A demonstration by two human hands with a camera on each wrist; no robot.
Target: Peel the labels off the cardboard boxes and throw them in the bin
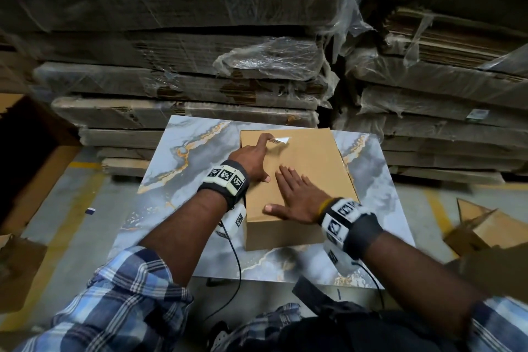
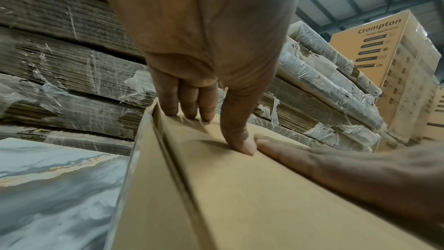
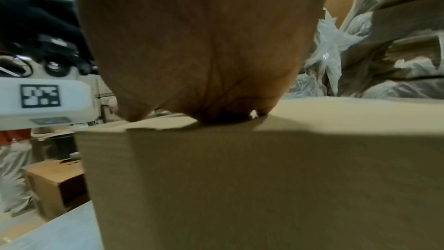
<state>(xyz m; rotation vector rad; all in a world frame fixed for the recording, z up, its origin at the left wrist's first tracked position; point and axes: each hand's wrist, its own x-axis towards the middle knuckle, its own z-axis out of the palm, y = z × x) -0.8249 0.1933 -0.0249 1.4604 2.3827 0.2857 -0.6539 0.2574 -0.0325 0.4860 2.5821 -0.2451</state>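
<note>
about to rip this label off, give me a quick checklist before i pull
1. Plain brown cardboard box sits flat on the marble-patterned table: ok.
2. Right hand flat on the box top, bracing it: ok.
3. Small white paper label has a lifted edge: ok.
4. Left hand has the label pinched: cannot tell, fingertips only reach its edge.
5. Bin within reach: cannot tell, none in view.

The label's print is too small to read. In the right wrist view the palm hides the right hand's fingers, and the surroundings are blurred.
</note>
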